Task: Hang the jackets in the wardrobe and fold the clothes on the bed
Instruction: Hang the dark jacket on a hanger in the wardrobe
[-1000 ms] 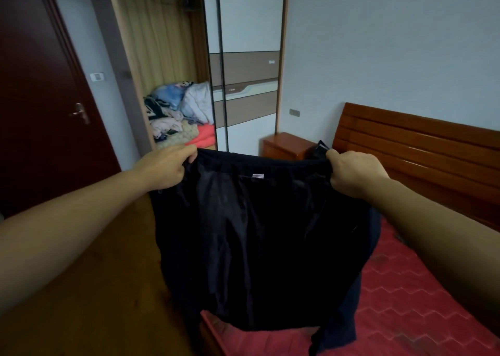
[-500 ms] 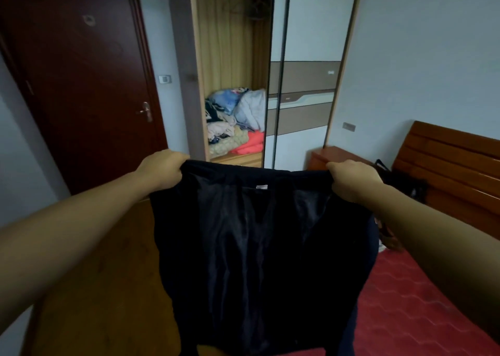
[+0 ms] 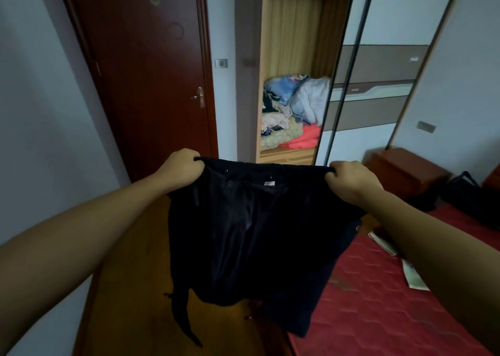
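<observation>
Left hand [image 3: 181, 169] and right hand [image 3: 349, 181] fisted on top edge of dark jacket [image 3: 251, 236], lining toward camera, hanging free above floor beside bed [image 3: 378, 301]. Open wardrobe [image 3: 292, 66] straight ahead. Advice: keep edge taut and level, lift trailing strap clear of floor, find hanger before releasing either grip.

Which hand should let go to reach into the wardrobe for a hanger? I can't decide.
Right, probably. The open wardrobe lies ahead, nearer the right hand; the left hand sits toward the door and can keep holding the dark jacket. No hanger is clearly visible.
</observation>
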Demonstrator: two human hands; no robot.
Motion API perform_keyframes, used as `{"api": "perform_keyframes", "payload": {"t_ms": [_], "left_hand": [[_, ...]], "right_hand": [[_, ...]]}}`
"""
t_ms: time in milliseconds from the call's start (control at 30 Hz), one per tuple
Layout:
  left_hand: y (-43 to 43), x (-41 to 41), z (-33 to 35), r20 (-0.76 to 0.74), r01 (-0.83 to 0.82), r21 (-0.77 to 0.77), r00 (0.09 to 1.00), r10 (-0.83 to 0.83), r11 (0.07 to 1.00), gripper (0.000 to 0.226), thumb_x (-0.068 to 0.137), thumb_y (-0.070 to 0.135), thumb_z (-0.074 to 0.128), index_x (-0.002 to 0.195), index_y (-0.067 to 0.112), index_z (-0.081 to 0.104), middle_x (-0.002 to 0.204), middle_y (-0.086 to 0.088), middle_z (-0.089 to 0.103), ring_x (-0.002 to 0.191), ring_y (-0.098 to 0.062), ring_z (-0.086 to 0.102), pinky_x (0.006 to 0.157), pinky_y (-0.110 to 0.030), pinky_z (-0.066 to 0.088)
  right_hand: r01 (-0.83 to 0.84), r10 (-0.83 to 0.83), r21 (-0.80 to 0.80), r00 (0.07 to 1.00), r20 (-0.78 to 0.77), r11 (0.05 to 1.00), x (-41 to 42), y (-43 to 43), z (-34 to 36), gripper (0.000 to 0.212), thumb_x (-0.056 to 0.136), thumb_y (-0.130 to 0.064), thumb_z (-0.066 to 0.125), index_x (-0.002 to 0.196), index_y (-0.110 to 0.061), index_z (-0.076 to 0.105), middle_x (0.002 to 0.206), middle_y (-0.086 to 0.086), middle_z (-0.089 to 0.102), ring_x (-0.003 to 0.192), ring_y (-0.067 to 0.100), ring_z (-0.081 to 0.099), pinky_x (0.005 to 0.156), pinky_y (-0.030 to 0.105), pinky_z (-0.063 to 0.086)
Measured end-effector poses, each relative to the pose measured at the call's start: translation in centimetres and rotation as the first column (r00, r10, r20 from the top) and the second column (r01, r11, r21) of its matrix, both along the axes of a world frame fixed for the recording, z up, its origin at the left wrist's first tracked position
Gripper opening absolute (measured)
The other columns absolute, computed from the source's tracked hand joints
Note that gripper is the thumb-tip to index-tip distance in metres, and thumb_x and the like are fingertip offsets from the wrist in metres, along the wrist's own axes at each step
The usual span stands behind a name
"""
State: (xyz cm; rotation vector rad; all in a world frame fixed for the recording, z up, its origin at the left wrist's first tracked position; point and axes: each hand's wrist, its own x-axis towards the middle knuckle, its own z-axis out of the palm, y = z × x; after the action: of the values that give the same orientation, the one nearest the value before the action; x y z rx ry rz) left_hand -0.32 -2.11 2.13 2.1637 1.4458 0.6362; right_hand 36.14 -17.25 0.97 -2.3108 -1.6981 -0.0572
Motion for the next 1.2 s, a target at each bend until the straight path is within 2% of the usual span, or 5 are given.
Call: {"api": "perform_keyframes", "payload": {"t_ms": [167, 300, 633, 933, 1200], "left_hand": [[5.4, -0.4, -0.8, -0.111, 0.063, -0.088, 0.991, -0.072, 0.994, 0.031, 0.091, 0.045, 0.068, 0.092, 0.014, 0.064, 0.088, -0.002, 0.066, 0.079, -0.018, 0.066, 0.064, -0.034, 0.053], [11.3, -0.8, -1.7, -0.193, 0.052, -0.026, 0.980, -0.056, 0.998, 0.032, 0.085, 0.046, 0.076, 0.090, 0.019, 0.060, 0.090, -0.001, 0.065, 0.080, -0.016, 0.063, 0.059, -0.027, 0.044], [25.4, 2.5, -1.3, -0.201, -0.015, 0.052, 0.979, 0.025, 0.999, 0.038, 0.083, 0.053, 0.074, 0.081, 0.020, 0.055, 0.081, 0.000, 0.063, 0.071, -0.013, 0.059, 0.057, -0.027, 0.039], [38.5, 8.4, -3.2, -0.145, 0.031, 0.039, 0.989, -0.025, 0.999, 0.038, 0.085, 0.050, 0.074, 0.085, 0.016, 0.057, 0.081, -0.002, 0.066, 0.072, -0.017, 0.064, 0.057, -0.029, 0.044], [53.6, 15.0, -6.6, -0.081, 0.150, 0.018, 0.986, -0.149, 0.988, 0.043, 0.084, 0.053, 0.073, 0.084, 0.012, 0.060, 0.079, -0.003, 0.067, 0.070, -0.018, 0.065, 0.061, -0.038, 0.051]], "right_hand": [[-0.131, 0.132, -0.032, 0.991, 0.034, 0.991, 0.1, 7.6, -1.3, 0.038, 0.094, -0.056, 0.052, 0.090, -0.019, 0.058, 0.088, 0.008, 0.062, 0.084, 0.031, 0.057, 0.066, 0.038, 0.046], [-0.199, 0.202, -0.077, 0.979, 0.031, 0.977, 1.5, 14.2, -1.8, 0.045, 0.092, -0.066, 0.055, 0.077, -0.024, 0.048, 0.074, -0.004, 0.051, 0.077, 0.024, 0.053, 0.059, 0.035, 0.038], [-0.287, 0.288, -0.056, 0.957, 0.012, 0.956, 7.0, 30.6, -0.7, 0.046, 0.086, -0.073, 0.056, 0.074, -0.031, 0.044, 0.073, -0.007, 0.051, 0.078, 0.022, 0.055, 0.065, 0.035, 0.046], [-0.169, 0.170, -0.044, 0.985, 0.033, 0.985, 9.6, 41.5, -1.8, 0.046, 0.091, -0.069, 0.055, 0.072, -0.034, 0.031, 0.075, -0.008, 0.043, 0.079, 0.021, 0.045, 0.064, 0.035, 0.035], [0.068, -0.061, -0.055, 0.991, 0.120, 0.996, 12.8, 53.2, -4.8, 0.058, 0.087, -0.078, 0.048, 0.095, -0.022, 0.056, 0.088, 0.005, 0.063, 0.080, 0.028, 0.059, 0.067, 0.038, 0.052]]}}
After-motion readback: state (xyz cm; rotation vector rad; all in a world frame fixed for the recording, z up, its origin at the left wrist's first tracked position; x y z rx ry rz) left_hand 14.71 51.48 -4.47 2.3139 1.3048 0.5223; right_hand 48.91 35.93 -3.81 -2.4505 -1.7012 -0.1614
